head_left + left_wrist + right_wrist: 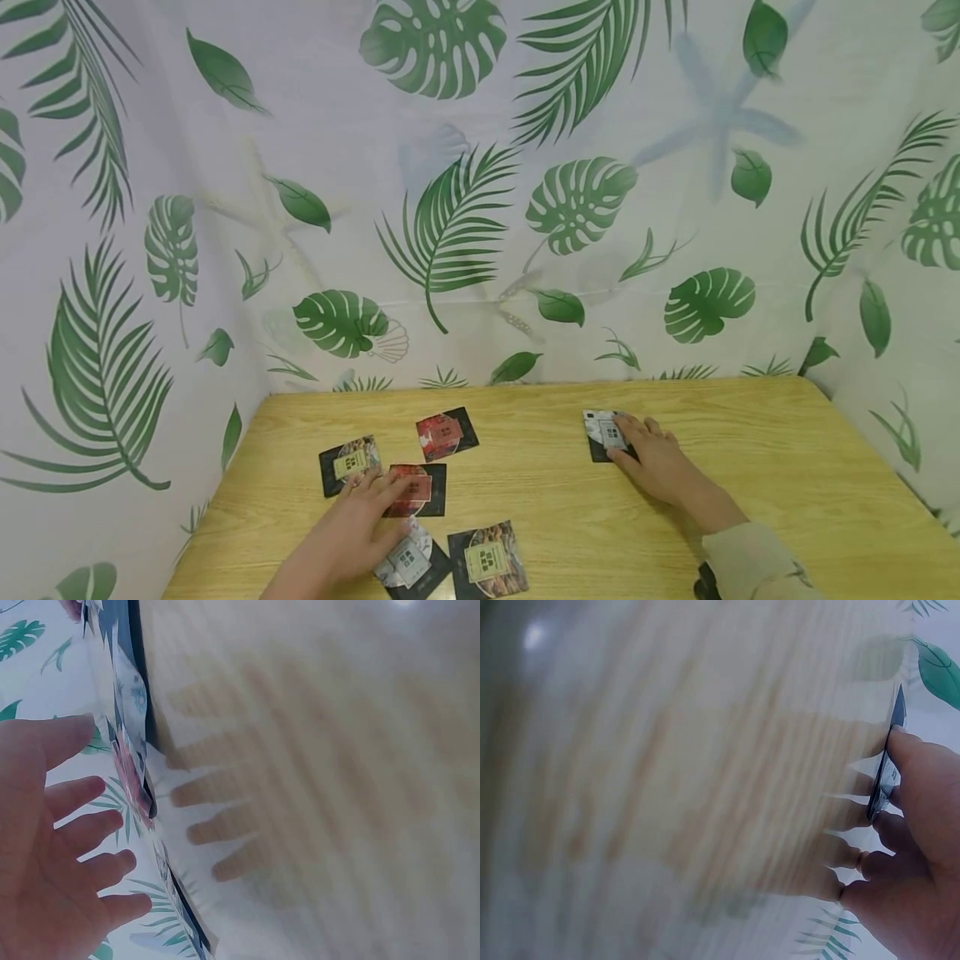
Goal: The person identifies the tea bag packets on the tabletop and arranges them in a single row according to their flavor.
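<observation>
My right hand [660,458] pinches a flat black-and-white sachet [600,435] with a grey label, at the table's back right. Seen edge-on in the right wrist view, that sachet [889,769] sits between the thumb and a finger. Over on the left, my left hand [356,521] hovers with spread fingers above several similar sachets. Nearest it are a red-labelled sachet [431,493], a yellow-labelled one [330,477] and a white-and-black one [416,567], each partly covered by the hand or arm. In the left wrist view the fingertips [112,819] stand apart from the sachets.
Another red-labelled sachet [448,435] lies behind the group, and a yellow-labelled one [487,560] lies at its front right. The wood-grain table [540,500] meets a leaf-patterned wall covering [480,350] at the back and sides. A small dark object [705,582] shows beside the right sleeve.
</observation>
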{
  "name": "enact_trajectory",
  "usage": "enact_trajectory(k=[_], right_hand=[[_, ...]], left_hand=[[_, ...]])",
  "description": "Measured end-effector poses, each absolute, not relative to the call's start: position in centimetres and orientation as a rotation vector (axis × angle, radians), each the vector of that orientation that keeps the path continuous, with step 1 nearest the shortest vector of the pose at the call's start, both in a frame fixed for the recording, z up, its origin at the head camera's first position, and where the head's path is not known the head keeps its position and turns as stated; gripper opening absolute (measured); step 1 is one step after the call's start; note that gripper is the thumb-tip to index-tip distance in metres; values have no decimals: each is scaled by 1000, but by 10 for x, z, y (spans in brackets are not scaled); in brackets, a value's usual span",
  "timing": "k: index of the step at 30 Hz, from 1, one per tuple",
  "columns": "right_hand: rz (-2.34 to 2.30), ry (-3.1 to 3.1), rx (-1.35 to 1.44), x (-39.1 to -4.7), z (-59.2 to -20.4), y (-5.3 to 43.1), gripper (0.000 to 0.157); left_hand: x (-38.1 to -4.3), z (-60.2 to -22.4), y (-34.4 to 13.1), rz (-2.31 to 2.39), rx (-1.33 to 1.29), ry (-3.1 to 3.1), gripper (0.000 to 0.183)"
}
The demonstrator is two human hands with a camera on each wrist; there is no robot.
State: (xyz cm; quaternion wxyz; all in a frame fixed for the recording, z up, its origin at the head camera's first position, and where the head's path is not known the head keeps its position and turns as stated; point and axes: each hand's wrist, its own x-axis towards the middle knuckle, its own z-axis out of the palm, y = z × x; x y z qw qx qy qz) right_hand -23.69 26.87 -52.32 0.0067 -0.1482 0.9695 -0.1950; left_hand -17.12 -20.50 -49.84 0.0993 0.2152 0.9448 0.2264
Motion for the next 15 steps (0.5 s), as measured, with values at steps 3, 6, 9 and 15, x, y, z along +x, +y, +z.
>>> enact_trajectory(k=[3,6,9,15], right_hand=[[-609,3036,-466,-236,-521,268,66],[-605,3040,-469,-236,-521,268,66],[-598,3044,-470,-237,-522,268,66],[-606,3046,-470,-238,-526,269,67]], left_hand=[[-166,-507,-212,676,669,2770,69],[-165,-523,-217,653,669,2734,71],[-163,-530,-216,602,641,2693,74],[-152,-518,-203,511,680,2683,72]])
